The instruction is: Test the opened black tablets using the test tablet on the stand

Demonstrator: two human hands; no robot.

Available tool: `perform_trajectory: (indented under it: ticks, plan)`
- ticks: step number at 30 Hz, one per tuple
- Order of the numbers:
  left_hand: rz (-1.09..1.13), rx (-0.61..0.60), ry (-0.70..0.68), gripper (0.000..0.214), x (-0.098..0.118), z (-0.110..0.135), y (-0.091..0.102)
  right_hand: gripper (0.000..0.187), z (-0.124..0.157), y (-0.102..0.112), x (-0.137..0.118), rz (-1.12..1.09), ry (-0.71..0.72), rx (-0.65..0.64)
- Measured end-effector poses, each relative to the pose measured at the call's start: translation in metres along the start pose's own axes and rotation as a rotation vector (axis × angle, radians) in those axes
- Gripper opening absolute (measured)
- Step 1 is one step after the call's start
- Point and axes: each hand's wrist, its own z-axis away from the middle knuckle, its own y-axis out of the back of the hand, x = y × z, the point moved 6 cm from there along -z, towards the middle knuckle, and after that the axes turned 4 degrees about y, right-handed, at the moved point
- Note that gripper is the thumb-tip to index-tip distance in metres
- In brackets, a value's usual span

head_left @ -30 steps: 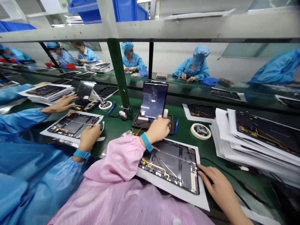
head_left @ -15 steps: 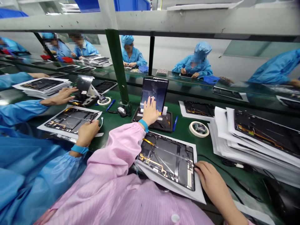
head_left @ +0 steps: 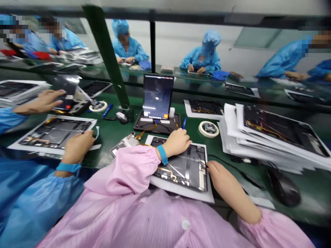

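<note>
The open tablet housing (head_left: 192, 167) lies on white paper (head_left: 198, 194) on the tabletop (head_left: 116, 129), the lit screen (head_left: 158, 98) at its eleven o'clock. The left hand (head_left: 177, 142) curls over it; the right hand (head_left: 217, 172) meets its three o'clock edge. Whether either grip holds something, I cannot tell.

Left fingers (head_left: 185, 137) curled over an opened tablet (head_left: 182, 167), right fingers (head_left: 211, 166) at its edge, lit screen (head_left: 158, 96) propped behind

The bare left hand (head_left: 178, 142) curls palm-down, its pink-sleeved forearm (head_left: 136, 167) stretched right and far — the bare right hand (head_left: 218, 174) sits nearer, pointing far and left.
</note>
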Motion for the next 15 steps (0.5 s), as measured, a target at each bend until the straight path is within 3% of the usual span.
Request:
perform_trajectory:
  ticks: [4, 10, 15]
  plan:
    - [0.054, -0.067, -0.052, 0.039, -0.002, 0.001, -0.019, 0.024, -0.006, 0.017, -0.003, -0.046, -0.015, -0.074]
    - [0.157, -0.056, -0.019, 0.037, -0.010, 0.001, -0.010, 0.023, -0.014, 0.019, 0.024, -0.104, -0.178, -0.013]
    - [0.202, -0.109, 0.081, 0.038, -0.013, 0.004, -0.008, 0.055, -0.029, -0.004, 0.031, -0.073, -0.113, -0.121]
